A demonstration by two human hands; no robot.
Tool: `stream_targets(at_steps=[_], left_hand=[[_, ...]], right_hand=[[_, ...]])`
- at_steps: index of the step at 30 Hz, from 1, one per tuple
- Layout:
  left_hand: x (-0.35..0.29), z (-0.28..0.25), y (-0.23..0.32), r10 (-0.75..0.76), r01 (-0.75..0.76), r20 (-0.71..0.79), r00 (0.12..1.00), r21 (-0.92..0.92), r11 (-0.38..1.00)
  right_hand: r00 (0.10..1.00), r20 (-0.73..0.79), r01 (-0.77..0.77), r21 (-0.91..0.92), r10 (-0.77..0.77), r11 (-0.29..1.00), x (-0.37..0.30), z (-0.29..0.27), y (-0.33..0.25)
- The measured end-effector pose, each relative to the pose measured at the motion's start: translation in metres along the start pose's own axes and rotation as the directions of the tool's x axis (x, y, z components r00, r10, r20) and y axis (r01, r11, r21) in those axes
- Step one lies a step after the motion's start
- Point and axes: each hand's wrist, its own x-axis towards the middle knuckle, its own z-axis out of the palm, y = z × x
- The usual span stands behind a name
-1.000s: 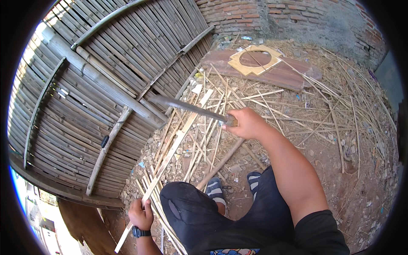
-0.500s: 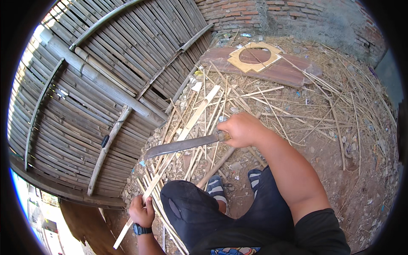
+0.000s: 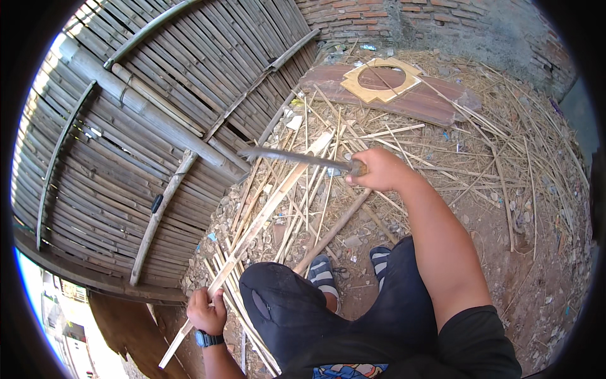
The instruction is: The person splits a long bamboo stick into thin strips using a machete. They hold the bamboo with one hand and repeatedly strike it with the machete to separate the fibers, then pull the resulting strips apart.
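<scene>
My right hand (image 3: 380, 170) is wrapped round the handle of a machete (image 3: 297, 156). Its blade points left, slightly blurred, and crosses in front of the far part of a pale split bamboo strip (image 3: 271, 205); I cannot tell whether they touch. At the lower left, my left hand (image 3: 207, 311) grips that strip close to its near end. The strip slants away from me past my left knee, its far end beyond the blade. Beside my left knee lie more narrow bamboo strips (image 3: 237, 297).
A bamboo-slat wall (image 3: 139, 164) rises on the left, a brick wall (image 3: 454, 25) at the back. A brown board (image 3: 429, 104) carries a yellow frame (image 3: 372, 95) with a round hole. Bamboo scraps (image 3: 480, 151) litter the ground, and a thick stick (image 3: 334, 234) lies before my feet.
The machete has moved up and away from me, to the far part of the strip, its blade turned more edge-on. My left hand keeps its grip, and the strip has shifted slightly.
</scene>
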Motion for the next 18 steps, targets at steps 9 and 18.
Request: stream_targets(at_steps=[9,18], left_hand=[[-0.006,0.0,-0.009,0.068,-0.067,0.03,0.997,-0.023,0.997],[0.0,-0.003,-0.014,0.178,-0.177,0.043,0.983,-0.035,0.984]], right_hand=[[0.966,-0.029,-0.145,0.764,0.257,0.629,0.007,0.005,0.035],[0.984,-0.085,0.009,0.9,0.155,0.436,0.004,0.002,0.019]])
